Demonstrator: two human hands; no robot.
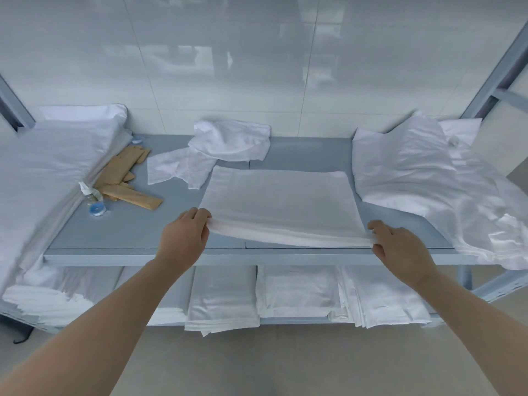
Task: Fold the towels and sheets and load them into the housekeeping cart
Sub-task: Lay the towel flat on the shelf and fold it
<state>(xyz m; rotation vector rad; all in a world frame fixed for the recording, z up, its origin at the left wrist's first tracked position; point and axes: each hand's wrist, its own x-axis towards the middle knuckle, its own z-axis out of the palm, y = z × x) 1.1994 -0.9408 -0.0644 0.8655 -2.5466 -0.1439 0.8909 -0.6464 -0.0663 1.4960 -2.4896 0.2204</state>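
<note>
Towel (278,201) lies flat mid-worktop (137,224), at twelve o'clock from both hands, long axis running nine to three. Left hand (183,238) pinches its near left corner, right hand (400,247) its near right corner, equally close. The fold probably carries that near edge toward twelve.

No legible text, label, brand, number or sign appears anywhere in the view. The brown paper packets (125,178) on the grey shelf (137,224) show plain faces, and the small bottles (94,200) beside them carry nothing that can be made out. The white linens and the glossy wall panels (228,52) bear no markings.
</note>
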